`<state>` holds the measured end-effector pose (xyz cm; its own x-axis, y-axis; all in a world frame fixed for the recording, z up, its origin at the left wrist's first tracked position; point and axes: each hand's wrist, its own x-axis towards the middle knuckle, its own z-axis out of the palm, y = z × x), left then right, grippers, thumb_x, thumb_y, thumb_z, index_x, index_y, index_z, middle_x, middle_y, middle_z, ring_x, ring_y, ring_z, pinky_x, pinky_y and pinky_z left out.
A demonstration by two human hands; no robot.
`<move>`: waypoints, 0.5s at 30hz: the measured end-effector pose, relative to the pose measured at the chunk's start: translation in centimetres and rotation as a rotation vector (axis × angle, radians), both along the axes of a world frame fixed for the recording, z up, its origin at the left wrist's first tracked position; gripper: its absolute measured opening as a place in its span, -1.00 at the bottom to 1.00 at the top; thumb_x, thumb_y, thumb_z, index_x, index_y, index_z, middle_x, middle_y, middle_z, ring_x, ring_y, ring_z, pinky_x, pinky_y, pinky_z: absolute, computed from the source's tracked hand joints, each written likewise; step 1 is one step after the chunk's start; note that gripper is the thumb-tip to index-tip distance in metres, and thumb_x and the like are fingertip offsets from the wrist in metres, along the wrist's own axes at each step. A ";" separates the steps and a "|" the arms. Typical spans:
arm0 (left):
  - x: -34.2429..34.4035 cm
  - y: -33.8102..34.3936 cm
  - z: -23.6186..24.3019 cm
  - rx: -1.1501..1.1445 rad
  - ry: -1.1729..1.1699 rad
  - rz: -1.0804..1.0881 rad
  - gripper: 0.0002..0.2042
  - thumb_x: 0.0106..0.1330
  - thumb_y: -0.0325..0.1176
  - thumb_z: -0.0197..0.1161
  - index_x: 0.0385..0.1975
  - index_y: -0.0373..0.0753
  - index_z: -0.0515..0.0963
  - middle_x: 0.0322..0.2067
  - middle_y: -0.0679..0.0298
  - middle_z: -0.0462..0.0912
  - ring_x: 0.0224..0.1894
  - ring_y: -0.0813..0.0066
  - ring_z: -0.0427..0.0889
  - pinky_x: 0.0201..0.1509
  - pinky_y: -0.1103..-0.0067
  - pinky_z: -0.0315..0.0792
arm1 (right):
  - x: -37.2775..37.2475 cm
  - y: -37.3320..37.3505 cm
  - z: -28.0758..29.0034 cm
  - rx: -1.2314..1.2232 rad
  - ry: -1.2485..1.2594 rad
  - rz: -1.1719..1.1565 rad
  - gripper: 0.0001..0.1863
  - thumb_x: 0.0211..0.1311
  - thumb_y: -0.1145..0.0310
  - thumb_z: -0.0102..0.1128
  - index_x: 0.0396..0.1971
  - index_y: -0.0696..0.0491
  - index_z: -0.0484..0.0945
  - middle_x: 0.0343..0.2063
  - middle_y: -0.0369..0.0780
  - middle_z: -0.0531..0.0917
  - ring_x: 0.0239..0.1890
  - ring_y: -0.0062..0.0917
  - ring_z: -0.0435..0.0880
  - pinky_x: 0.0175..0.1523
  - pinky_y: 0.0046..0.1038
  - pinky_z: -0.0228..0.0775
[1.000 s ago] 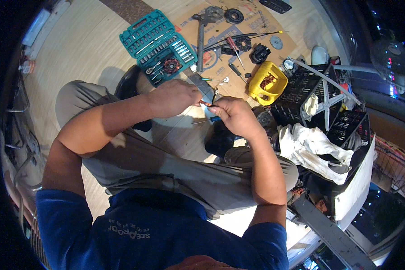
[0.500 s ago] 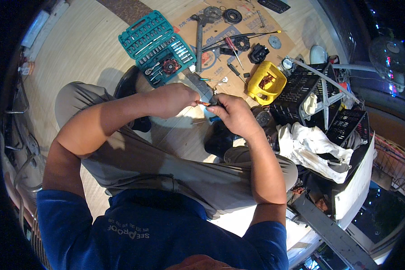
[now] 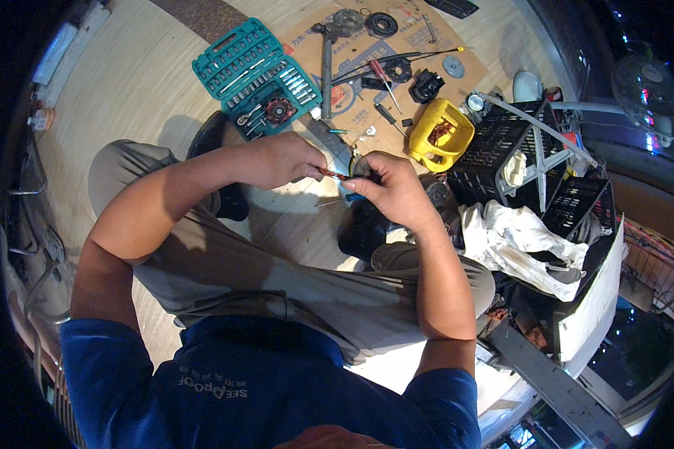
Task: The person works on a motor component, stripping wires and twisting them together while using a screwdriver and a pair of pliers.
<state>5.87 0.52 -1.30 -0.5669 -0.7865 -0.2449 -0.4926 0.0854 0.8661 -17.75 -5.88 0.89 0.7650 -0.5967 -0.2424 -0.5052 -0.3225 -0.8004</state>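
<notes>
My left hand (image 3: 283, 160) is closed on one end of a short, twisted bundle of copper wire (image 3: 332, 174). My right hand (image 3: 382, 187) pinches the other end, thumb along it, and both hands are held out above my crossed legs. Just beyond them lies a teal socket case (image 3: 247, 67) with a round copper-wound part (image 3: 279, 110) in it. To the right of that, on cardboard (image 3: 352, 30), are a hammer (image 3: 326, 75), a red-handled screwdriver (image 3: 383, 82) and several dark parts. A yellow cut jug (image 3: 434, 150) with copper scraps stands beside my right hand.
Stacked black crates (image 3: 487, 138) with a metal frame stand on my right, with a white cloth (image 3: 517, 247) near my right knee. A black shoe (image 3: 361, 224) is below my right hand. Metal tubing (image 3: 24, 188) runs along the far left edge.
Both hands stay on the copper bundle, with slight shifts of the fingers and wrists. The surrounding scene has drifted slightly leftward in the picture.
</notes>
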 end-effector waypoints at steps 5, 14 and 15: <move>0.1 -0.2 -0.6 0.029 0.040 -0.003 -0.84 0.31 -0.42 0.07 -0.25 -0.34 0.53 -0.49 0.06 0.59 -0.43 0.28 0.56 -0.33 0.41 0.39 | 0.1 0.3 0.1 -0.193 -0.085 0.095 -0.76 0.08 0.34 0.34 -0.45 0.19 0.49 -0.55 -0.10 0.52 -0.49 -0.27 0.51 -0.35 -0.39 0.34; 0.4 -0.4 -0.5 -0.011 0.113 0.007 -0.85 0.31 -0.40 0.06 -0.31 -0.37 0.49 -0.48 0.03 0.59 -0.38 0.18 0.60 -0.29 0.39 0.42 | 0.5 0.9 0.5 -0.137 0.016 0.035 -0.71 0.21 0.26 0.17 -0.43 0.19 0.36 -0.50 0.04 0.50 -0.33 0.00 0.50 -0.26 -0.16 0.34; 0.3 -0.4 -0.5 -0.014 0.112 0.006 -0.85 0.31 -0.40 0.06 -0.31 -0.37 0.49 -0.48 0.03 0.59 -0.38 0.18 0.60 -0.29 0.39 0.42 | 0.6 0.8 0.6 -0.116 0.030 0.032 -0.71 0.21 0.27 0.16 -0.42 0.19 0.35 -0.49 0.04 0.50 -0.32 0.01 0.50 -0.25 -0.15 0.34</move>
